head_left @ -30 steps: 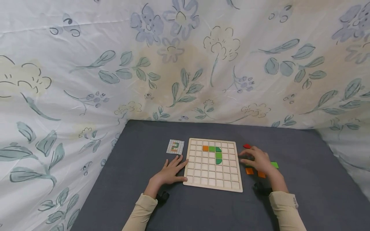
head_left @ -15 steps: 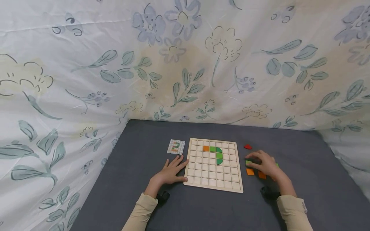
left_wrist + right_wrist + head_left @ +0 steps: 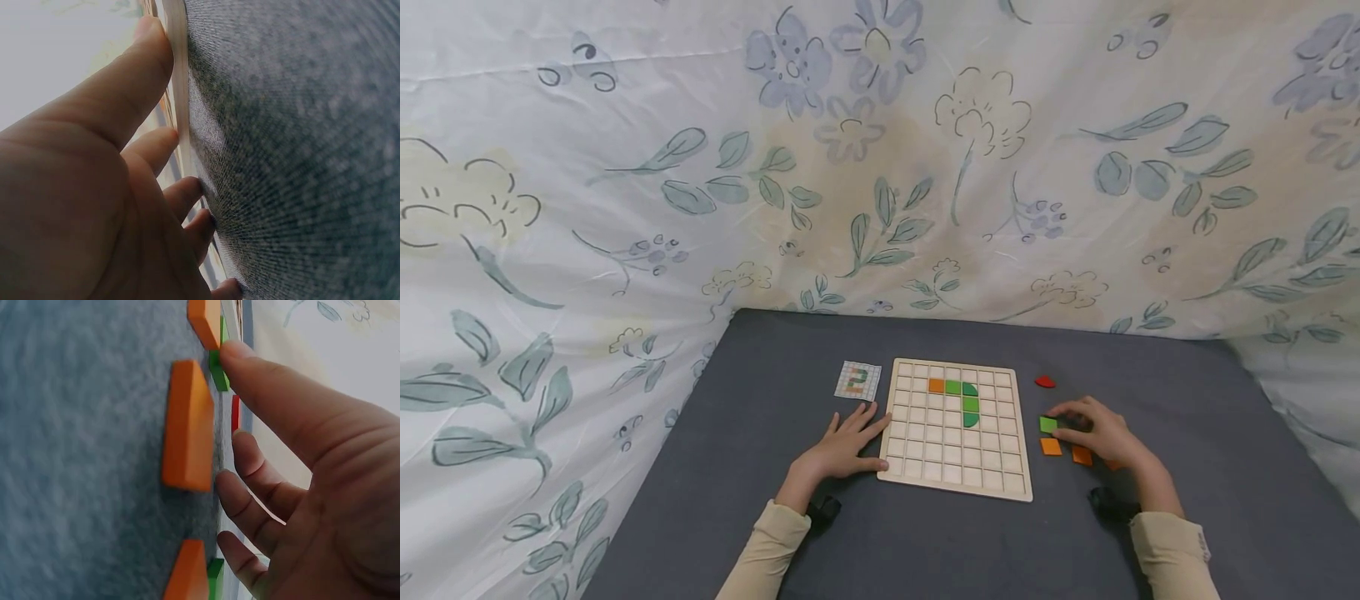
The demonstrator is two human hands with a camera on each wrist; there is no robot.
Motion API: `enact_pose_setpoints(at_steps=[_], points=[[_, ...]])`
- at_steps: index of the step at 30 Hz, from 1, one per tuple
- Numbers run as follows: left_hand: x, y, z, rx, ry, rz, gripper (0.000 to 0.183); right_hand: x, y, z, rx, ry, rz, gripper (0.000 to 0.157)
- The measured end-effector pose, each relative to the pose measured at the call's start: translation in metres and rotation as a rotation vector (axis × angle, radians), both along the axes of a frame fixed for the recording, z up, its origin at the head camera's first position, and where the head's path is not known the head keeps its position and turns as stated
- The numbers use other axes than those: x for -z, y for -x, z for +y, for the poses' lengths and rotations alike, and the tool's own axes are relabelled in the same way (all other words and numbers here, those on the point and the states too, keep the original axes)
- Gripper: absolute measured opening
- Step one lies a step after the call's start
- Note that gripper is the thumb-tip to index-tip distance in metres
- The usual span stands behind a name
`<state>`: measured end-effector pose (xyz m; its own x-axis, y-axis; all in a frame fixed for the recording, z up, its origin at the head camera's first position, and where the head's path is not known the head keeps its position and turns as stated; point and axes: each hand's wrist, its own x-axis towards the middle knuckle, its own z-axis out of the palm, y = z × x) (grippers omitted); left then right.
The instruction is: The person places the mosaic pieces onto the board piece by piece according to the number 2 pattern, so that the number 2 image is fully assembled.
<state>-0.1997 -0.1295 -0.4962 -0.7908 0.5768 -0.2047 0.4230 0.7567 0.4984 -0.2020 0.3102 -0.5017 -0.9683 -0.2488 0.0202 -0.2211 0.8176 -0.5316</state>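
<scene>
A wooden grid board (image 3: 925,458) lies on the dark tabletop, bearing an orange square tile (image 3: 936,386), green square tiles and dark green rounded pieces. My left hand (image 3: 842,446) rests along its left edge, fingers spread, thumb on the near corner. To the right of the board, my right hand (image 3: 1097,427) is over the loose pieces. Its thumb and index finger reach to a light green square tile (image 3: 1048,425), spread apart beside it. In the right wrist view the thumb tip overlaps that green tile (image 3: 219,370), and an orange tile (image 3: 187,428) lies below the palm.
Orange tiles (image 3: 1051,447) lie just in front of the right hand, partly under its wrist. A red piece (image 3: 1045,382) sits beyond it. A small pattern card (image 3: 857,381) lies left of the board's far corner. Flowered cloth (image 3: 880,192) rises behind the table.
My right hand has drawn away from the board's right edge, moving right and slightly nearer, uncovering the red piece and the green tile. The left hand stays at the board.
</scene>
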Motion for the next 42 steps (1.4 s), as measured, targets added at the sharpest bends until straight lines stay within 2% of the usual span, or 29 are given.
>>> enact_pose_setpoints(at_steps=[8,23,32,42], points=[[0.002,0.002,0.0,-0.007,0.021,0.004,0.077,0.003,0.002,0.004,0.002,-0.019,-0.002,0.03],[0.003,0.0,0.001,-0.005,-0.002,0.006,0.077,0.008,0.005,0.005,0.019,-0.049,0.033,0.027],[0.0,-0.001,0.001,-0.003,-0.018,0.005,0.076,0.006,0.005,-0.002,-0.002,-0.052,0.102,0.025],[0.0,-0.001,0.0,-0.002,0.001,-0.003,0.076,0.001,0.003,-0.02,-0.024,-0.031,0.133,0.026]])
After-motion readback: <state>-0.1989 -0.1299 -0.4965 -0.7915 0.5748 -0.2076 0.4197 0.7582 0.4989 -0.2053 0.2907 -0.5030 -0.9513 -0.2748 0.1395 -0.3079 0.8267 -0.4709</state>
